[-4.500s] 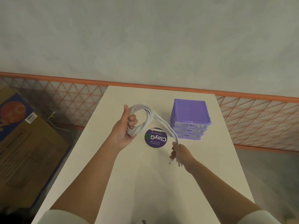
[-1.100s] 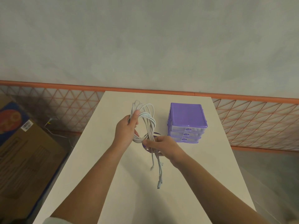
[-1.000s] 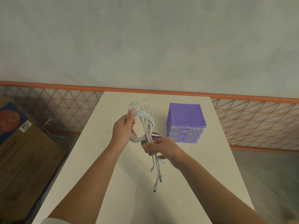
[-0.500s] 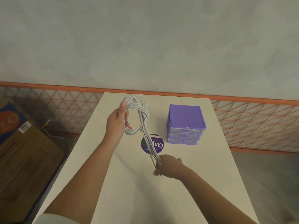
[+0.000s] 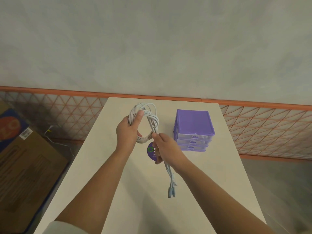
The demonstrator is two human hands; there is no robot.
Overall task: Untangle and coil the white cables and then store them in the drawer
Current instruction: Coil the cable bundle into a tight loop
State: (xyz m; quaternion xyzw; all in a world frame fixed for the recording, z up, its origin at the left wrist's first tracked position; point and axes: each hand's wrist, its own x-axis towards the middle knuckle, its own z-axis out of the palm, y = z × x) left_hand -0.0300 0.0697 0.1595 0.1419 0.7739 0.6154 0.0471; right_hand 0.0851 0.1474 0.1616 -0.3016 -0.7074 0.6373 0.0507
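A pale cream worktop [image 5: 108,191] runs away toward a grey plaster wall [image 5: 152,48], which is edged low down by an orange rail over orange lattice mesh [image 5: 263,132]. Above the worktop's middle, the left hand [image 5: 129,130] grips the coil of white cables [image 5: 148,122], thumb curled over the loops. The right hand [image 5: 166,149], at 4 o'clock from the coil, pinches the loose strands, whose plug ends [image 5: 171,193] dangle toward 6 o'clock. A purple drawer unit [image 5: 194,127] stands at 3 o'clock, its drawers closed. A round purple sticker [image 5: 151,152] lies partly hidden beneath the right hand. Cardboard boxes [image 5: 25,162] sit on the floor at 9 o'clock.
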